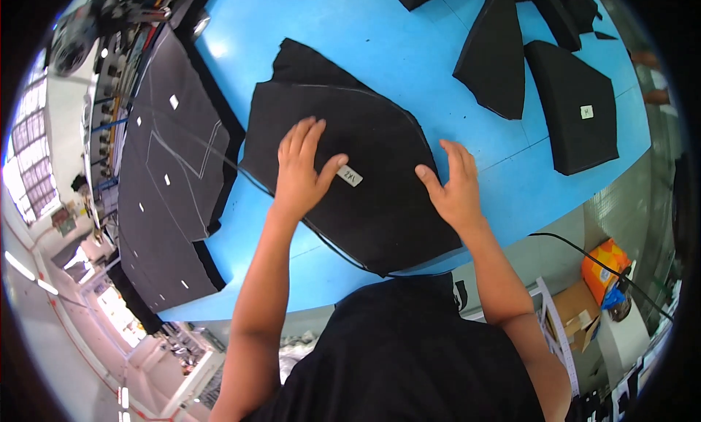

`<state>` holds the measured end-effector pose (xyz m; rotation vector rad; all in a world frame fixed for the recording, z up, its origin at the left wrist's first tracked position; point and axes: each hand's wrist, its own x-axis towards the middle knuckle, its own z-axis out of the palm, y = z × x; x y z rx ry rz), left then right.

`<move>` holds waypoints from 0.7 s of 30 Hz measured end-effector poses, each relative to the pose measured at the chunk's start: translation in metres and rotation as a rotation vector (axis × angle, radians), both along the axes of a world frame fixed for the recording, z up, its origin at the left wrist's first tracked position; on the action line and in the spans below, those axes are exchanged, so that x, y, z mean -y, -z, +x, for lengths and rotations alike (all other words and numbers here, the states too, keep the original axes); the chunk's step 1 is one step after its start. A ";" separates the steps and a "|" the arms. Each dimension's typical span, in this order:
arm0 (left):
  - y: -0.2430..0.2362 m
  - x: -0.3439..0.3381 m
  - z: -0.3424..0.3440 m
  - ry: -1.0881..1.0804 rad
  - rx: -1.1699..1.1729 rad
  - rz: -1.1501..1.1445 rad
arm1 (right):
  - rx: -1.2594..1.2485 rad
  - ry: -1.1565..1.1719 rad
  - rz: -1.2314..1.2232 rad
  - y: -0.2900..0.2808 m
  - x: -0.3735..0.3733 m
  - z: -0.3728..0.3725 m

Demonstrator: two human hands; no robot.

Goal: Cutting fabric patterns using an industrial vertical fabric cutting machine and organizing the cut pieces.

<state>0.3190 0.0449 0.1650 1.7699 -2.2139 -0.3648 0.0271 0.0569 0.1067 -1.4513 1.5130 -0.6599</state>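
Note:
A stack of black cut fabric pieces [365, 225] lies on the blue table in front of me, with a small white label [350, 175] on top. Flat on its left part rests my left hand [301, 166], fingers stretched out and the thumb beside the label. My right hand [454, 181] is at the stack's right edge, thumb and fingers apart, holding nothing. Beneath the stack's far edge, more black fabric [303, 60] sticks out. A black cable [332, 247] runs along the near left side of the stack.
On the left lies a large black fabric layer [171, 181] with pale outlines and white stickers. More black cut stacks [577, 115] sit at the far right, one labelled. The blue table [504, 196] curves near my body. Beyond its right edge are a cardboard box [573, 312] and an orange bag [606, 269].

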 end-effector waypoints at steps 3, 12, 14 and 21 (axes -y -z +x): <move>0.017 -0.081 0.011 -0.154 0.028 0.009 | -0.245 -0.164 -0.480 -0.021 -0.040 0.004; 0.051 -0.160 0.036 -0.234 0.025 -0.006 | -0.724 -0.362 -0.435 0.005 -0.119 0.022; 0.050 -0.166 0.044 -0.217 -0.077 -0.084 | -0.687 -0.268 -0.355 -0.008 -0.119 0.016; 0.066 -0.219 0.052 -0.509 -0.643 0.037 | -0.460 -0.090 -0.432 -0.008 -0.212 0.002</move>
